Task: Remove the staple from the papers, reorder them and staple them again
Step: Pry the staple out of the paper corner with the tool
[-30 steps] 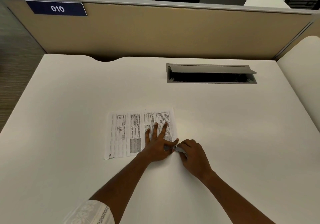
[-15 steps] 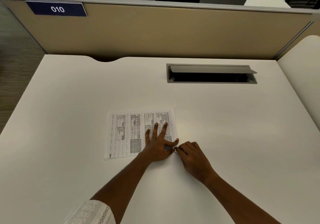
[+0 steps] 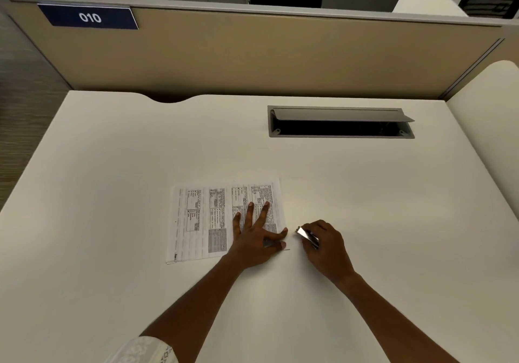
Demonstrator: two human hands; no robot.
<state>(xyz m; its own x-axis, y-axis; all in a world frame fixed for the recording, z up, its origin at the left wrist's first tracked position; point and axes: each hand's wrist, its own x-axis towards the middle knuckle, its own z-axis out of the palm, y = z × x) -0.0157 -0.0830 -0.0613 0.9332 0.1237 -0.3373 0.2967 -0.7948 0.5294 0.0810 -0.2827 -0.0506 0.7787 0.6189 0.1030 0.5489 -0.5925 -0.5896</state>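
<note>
A thin stack of printed papers (image 3: 202,219) lies flat on the white desk (image 3: 112,166), long side toward me. My left hand (image 3: 255,236) presses down on the stack's near right corner, fingers spread apart. My right hand (image 3: 325,246) is a little to the right of the papers, closed around a small shiny metal staple remover (image 3: 306,236) whose tip points toward the corner. A thin sliver that looks like a staple (image 3: 286,249) lies on the desk just beside my left thumb.
A grey cable tray (image 3: 341,122) with its lid raised is set into the desk at the back right. A tan partition (image 3: 266,53) with a blue "010" label (image 3: 90,17) borders the far edge. Another white desk (image 3: 488,115) adjoins on the right.
My right hand has pulled away to the right from the papers' corner with the staple remover. A small staple now lies by my left thumb. My left hand has stayed put.
</note>
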